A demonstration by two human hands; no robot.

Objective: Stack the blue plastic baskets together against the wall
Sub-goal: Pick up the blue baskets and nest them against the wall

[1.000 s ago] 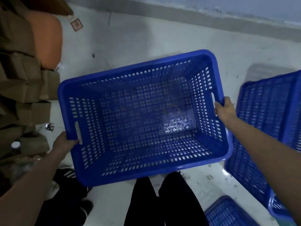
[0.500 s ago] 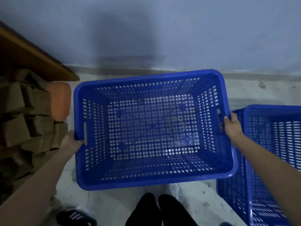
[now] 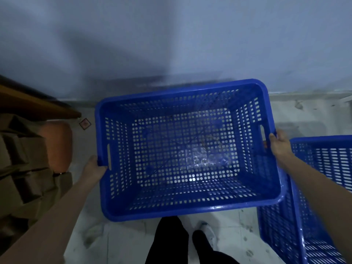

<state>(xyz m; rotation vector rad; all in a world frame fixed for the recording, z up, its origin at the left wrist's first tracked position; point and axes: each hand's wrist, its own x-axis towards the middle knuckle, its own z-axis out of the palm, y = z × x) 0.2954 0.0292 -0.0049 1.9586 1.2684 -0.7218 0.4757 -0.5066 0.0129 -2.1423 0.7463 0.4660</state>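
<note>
A large blue perforated plastic basket [image 3: 114, 111] is held open side up in front of me, its far rim close to the pale wall [image 3: 171, 44]. My left hand [image 3: 94, 168] grips the rim by the left handle slot. My right hand [image 3: 280, 143] grips the rim by the right handle slot. A second blue basket [image 3: 323, 168] stands on the floor at the right, partly behind my right forearm and touching or nearly touching the held basket's right corner.
Stacked brown cardboard boxes [image 3: 22, 168] and an orange rounded object [image 3: 59, 145] crowd the left side under a wooden edge [image 3: 38, 105]. My dark trouser legs [image 3: 171, 242] and a shoe show at the bottom. The floor [image 3: 118, 242] is pale and stained.
The view has tilted up and the basket has moved forward toward the wall and slightly right. Both hands keep the same grip. The second basket sits lower right in view.
</note>
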